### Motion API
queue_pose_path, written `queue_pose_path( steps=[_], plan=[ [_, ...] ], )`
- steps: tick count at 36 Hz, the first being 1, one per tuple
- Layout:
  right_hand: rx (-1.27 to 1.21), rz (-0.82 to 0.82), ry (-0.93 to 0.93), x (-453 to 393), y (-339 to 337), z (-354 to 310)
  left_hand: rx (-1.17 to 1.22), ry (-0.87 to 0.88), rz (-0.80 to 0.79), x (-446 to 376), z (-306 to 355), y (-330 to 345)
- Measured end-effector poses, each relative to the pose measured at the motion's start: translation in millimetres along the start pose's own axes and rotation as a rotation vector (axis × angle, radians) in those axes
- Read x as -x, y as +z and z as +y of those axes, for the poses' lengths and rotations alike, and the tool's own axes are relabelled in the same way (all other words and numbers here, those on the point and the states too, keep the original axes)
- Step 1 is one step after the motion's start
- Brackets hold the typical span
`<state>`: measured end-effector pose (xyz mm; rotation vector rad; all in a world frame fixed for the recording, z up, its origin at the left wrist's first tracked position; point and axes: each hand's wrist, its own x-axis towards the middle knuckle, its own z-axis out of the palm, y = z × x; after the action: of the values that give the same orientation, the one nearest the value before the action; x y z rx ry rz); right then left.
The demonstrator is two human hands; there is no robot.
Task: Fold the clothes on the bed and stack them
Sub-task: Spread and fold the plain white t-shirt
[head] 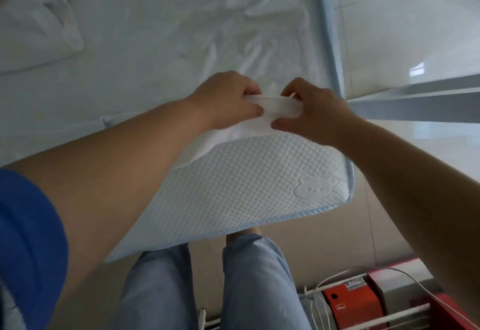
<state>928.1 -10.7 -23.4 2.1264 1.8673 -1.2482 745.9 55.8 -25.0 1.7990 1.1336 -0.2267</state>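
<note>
**Head view: both hands pinch a white cloth at the mattress corner**

Head camera looks steeply down over a bed [161,44] covered in a pale, wrinkled sheet, with a white pillow [36,28] lying at the far left. Nearest the person is the mattress corner [249,186], its side a dimpled white knit edged with light blue piping and stamped with a small bear outline. Beyond the bed's right edge runs a glossy pale floor [415,18], crossed by a grey metal rail [420,101]. Low at the right stand a red box [348,303] and a white cable [337,280] looping over it (the rack parts around them are cut off by the frame).

A small white garment [275,107] sits right at the top edge of the mattress corner, bunched into a narrow band. The left hand [228,101] is closed on its left end, fingers curled over and thumb beneath; the right hand [311,114] is closed on its right end in the same pinch. The two hands are just beside each other with the cloth stretched between them. What kind of garment it is cannot be told, perhaps a sock or underwear, since most of it is hidden by the fingers.

Below, a blue sleeve [28,238] and light blue trousers [207,290] show.
</note>
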Motion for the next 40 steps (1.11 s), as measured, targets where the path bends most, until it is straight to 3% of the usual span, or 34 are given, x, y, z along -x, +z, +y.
queue_pose_path(
  steps=[4,9,14,19,23,28,30,34,40],
  plan=[
    [0.022,-0.1,0.108,-16,-26,23,0.017,-0.033,0.09,-10,-8,-20],
    [-0.495,-0.021,0.148,-22,-40,30,0.096,-0.068,0.009,-29,-10,-22],
    [-0.795,-0.111,0.082,-25,-41,25,0.253,-0.055,-0.094,-48,17,-20],
    [-1.081,-0.126,0.201,-27,-40,41,0.258,-0.049,-0.144,-63,30,-19],
    [-0.823,-0.262,0.362,-24,-29,57,0.277,-0.004,-0.086,-67,26,-17],
    [-0.462,-0.276,0.284,-17,-21,69,0.248,0.006,-0.072,-65,21,-5],
    [-0.5,-0.282,0.274,-9,-23,73,0.29,0.017,-0.059,-66,24,-1],
    [-0.828,-0.272,0.337,11,-26,87,0.305,0.011,-0.103,-73,34,8],
    [-0.836,-0.157,0.421,24,-7,100,0.16,-0.101,-0.259,-88,43,45]
  ],
)
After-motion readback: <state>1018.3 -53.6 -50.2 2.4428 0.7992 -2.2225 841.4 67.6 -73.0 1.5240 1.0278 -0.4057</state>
